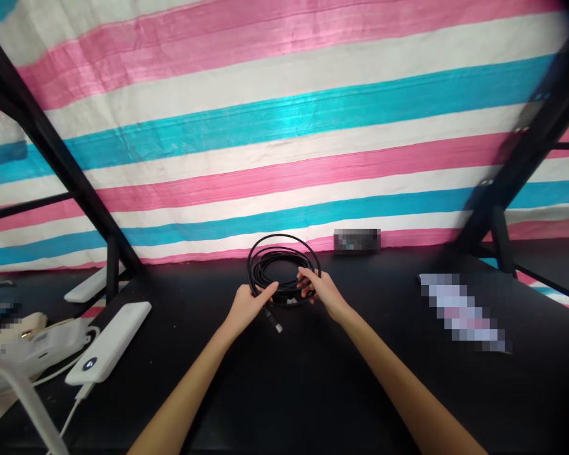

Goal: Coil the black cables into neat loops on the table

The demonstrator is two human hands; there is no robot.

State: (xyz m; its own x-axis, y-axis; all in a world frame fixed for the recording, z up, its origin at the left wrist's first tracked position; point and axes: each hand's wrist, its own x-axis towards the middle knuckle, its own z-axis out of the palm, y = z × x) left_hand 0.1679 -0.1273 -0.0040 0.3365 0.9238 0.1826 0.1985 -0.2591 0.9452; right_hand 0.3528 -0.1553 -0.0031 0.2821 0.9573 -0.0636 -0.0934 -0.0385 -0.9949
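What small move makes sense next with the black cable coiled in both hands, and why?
Probably wrap the loose plug end around the coiled black cable: the left hand and right hand grip the loops' lower edge, while that end sticks out free below them.

A coiled cable (283,268) stands at the middle of the table (313,385), toward its back edge, gripped by the left hand (249,306) on its left side and the right hand (320,291) on its right. A power bank (110,341) lies at the table's left edge, and a second power bank (88,287) lies farther back. A sheet (284,126) hangs behind the table.
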